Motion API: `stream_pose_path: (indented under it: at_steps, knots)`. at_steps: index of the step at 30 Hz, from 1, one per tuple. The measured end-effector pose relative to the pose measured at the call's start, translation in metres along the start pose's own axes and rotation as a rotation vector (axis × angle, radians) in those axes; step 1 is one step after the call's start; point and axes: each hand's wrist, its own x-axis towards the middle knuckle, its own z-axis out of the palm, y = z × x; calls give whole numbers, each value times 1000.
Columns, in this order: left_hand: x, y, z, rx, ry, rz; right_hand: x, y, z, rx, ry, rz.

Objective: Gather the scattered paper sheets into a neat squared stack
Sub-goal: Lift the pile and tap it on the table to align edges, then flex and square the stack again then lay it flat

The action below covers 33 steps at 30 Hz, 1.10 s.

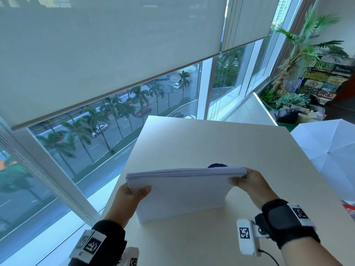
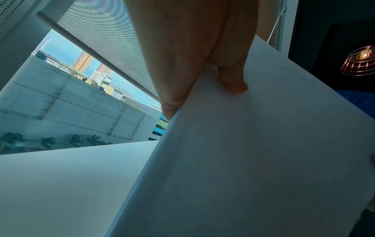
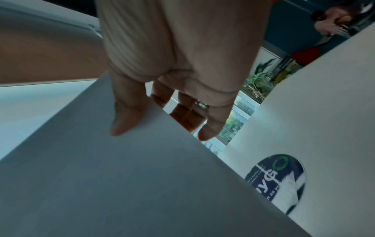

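Note:
A thick stack of white paper sheets (image 1: pixel 182 192) stands on its long edge on the cream table (image 1: pixel 230 150), leaning slightly. My left hand (image 1: pixel 134 194) grips its left side, thumb on the near face and fingers behind. My right hand (image 1: pixel 244 178) grips the upper right corner the same way. The top edges of the sheets look nearly level. In the left wrist view the thumb presses the paper stack (image 2: pixel 253 160). In the right wrist view thumb and fingers pinch the paper stack (image 3: pixel 121 184) at its edge.
A dark round sticker (image 3: pixel 278 181) lies on the table just behind the stack. The table's left edge runs along a big window (image 1: pixel 96 131). A white umbrella (image 1: pixel 330 148) and potted plants (image 1: pixel 299 54) stand to the right.

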Motion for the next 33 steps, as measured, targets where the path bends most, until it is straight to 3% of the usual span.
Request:
stream_pose_path:
  at_steps: [2, 7, 12, 15, 17, 22, 28, 33]
  knots:
    - [0, 0, 1, 4, 16, 11, 0, 5, 4, 44, 19, -40]
    - [-3, 1, 4, 43, 73, 17, 5, -2, 7, -115, 99, -219]
    - [-6, 8, 16, 39, 214, 102, 2, 0, 13, -20, 224, -310]
    - [-11, 3, 24, 56, 227, 91, -8, 9, 22, 114, 257, -217]
    - [-15, -3, 25, 76, 229, 67, -16, 21, 25, 239, 183, -105]
    - [-17, -3, 22, 110, 210, 35, -22, 41, 25, 176, 80, 88]
    - [-19, 8, 28, 45, 209, 85, -23, 30, 31, 185, 143, -26]
    - [-18, 16, 21, 36, 210, 89, -17, 36, 24, 130, 91, 71]
